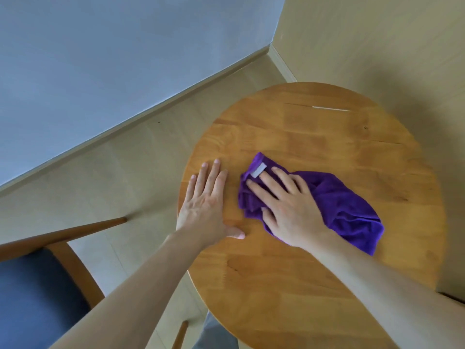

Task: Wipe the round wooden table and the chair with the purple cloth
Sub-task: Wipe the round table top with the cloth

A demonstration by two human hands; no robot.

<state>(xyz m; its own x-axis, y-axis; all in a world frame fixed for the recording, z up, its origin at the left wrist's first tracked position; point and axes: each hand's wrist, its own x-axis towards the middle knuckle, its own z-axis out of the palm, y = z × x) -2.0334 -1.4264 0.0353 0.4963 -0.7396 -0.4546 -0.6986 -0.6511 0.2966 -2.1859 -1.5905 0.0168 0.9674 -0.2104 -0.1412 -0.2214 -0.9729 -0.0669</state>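
Pale wood floor (130, 157), bluish wall (100, 59), beige wall (377, 34), baseboard (151, 107).

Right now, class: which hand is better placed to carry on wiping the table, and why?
The right hand: it presses the purple cloth onto the table. The left hand lies flat on bare wood, beside the cloth.

The round wooden table (314, 137) stands on pale flooring. On it lie a crumpled purple cloth (347, 205) and two flat hands

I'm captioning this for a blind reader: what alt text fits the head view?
A right hand presses a purple cloth flat on a round wooden table, while the left hand rests open beside it. A blue-seated wooden chair stands at lower left.
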